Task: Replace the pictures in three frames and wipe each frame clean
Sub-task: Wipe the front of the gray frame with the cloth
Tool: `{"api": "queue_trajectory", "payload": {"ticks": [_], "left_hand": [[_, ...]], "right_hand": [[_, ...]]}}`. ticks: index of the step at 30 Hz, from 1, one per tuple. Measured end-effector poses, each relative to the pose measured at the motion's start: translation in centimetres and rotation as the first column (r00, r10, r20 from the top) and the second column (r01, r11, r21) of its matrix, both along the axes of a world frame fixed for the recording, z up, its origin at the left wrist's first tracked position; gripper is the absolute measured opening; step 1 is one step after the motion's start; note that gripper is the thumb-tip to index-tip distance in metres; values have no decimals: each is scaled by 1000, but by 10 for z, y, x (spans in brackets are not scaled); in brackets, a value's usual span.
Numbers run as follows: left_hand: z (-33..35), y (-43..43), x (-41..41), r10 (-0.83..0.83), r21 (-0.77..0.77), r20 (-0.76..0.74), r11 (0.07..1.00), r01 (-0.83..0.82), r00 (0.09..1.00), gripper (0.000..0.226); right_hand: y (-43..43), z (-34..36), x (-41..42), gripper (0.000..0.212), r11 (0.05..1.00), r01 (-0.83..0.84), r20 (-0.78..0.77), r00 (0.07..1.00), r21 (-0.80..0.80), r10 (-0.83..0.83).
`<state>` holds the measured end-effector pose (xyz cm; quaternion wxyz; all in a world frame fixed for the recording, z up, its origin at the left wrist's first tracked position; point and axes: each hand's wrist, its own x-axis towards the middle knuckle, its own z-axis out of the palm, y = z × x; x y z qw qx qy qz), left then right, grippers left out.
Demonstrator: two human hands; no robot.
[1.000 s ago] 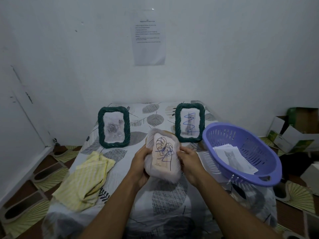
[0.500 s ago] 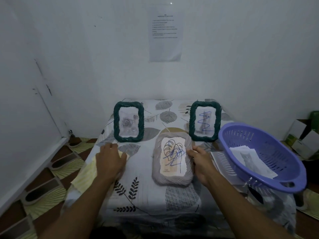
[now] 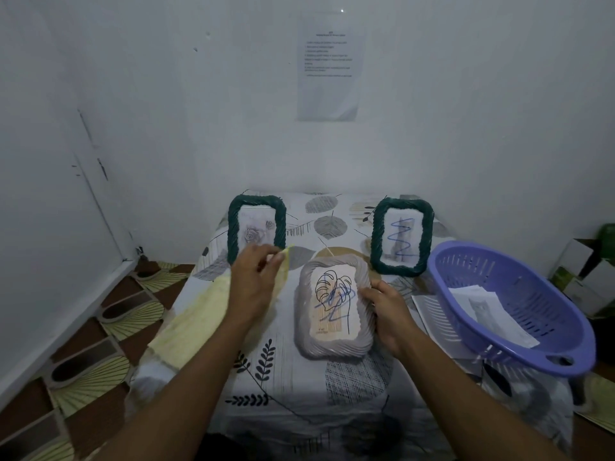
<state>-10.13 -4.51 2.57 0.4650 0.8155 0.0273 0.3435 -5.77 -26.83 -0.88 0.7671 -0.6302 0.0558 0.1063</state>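
- The grey frame (image 3: 334,307) is laid flat on the table (image 3: 293,387), steadied at its right edge by the right hand (image 3: 387,312), fingers closed on it.
- A yellow cloth (image 3: 199,314) is pinched in the left hand (image 3: 254,282).

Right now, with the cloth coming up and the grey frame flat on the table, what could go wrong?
1. The yellow cloth trails from the left hand right beside the left green frame, which stands upright; a swing could tip it.
2. The right hand steadies the grey frame at one edge only, so wiping could make it slide.
3. The purple basket appears to overhang the table's edge; a nudge might drop it.
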Motion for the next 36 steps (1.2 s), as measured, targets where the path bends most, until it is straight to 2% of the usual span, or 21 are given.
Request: {"api": "queue_trajectory", "payload": {"ticks": [3, 5, 7, 10, 12, 15, 20, 22, 25, 32, 34, 36], "left_hand": [[5, -40, 7, -140, -16, 23, 990, 141, 990, 10], [-10, -58, 7, -221, 47, 1, 974, 221, 975, 11], [-31, -67, 10, -269, 253, -40, 929, 270, 962, 18], [-51, -67, 16, -261, 566, -86, 781, 263, 961, 36], [-55, -67, 16, -205, 683, -150, 686, 251, 967, 46], [-58, -66, 13, -163, 704, -293, 630, 328, 942, 58], [-61, -69, -9, -310, 694, -423, 493, 524, 851, 62], [-60, -69, -9, -266, 720, -411, 492, 490, 872, 65], [-49, -73, 0, -147, 723, -388, 563, 400, 910, 66], [-51, -79, -19, -252, 814, -309, 429, 392, 917, 59], [-50, -77, -19, -189, 837, -265, 442, 323, 946, 58], [-43, -77, -12, -96, 837, -217, 495, 236, 971, 58]], "right_hand": [[-2, 2, -1, 16, 999, 0, -7, 1000, 38, 0], [-6, 4, -1, 16, 997, 11, -11, 1000, 75, -11], [-13, 8, -2, 14, 997, 20, -7, 1000, 81, -19], [-24, 9, -1, 16, 997, 44, -10, 999, 71, -43], [-28, 8, -2, 18, 996, 49, -9, 999, 75, -49], [-29, 7, -2, 18, 997, 53, -11, 999, 59, -52], [-36, 8, 4, 15, 993, 117, -4, 993, 25, -117], [-36, 6, 1, 18, 993, 102, -11, 995, 53, -102], [-30, 1, -7, 21, 995, 69, -11, 998, 75, -68], [-42, 21, 12, 18, 967, 213, 22, 976, 140, -218], [-41, 24, 13, 20, 965, 210, 42, 975, 154, -219], [-36, 24, 7, 19, 974, 173, 54, 982, 144, -183]]}}
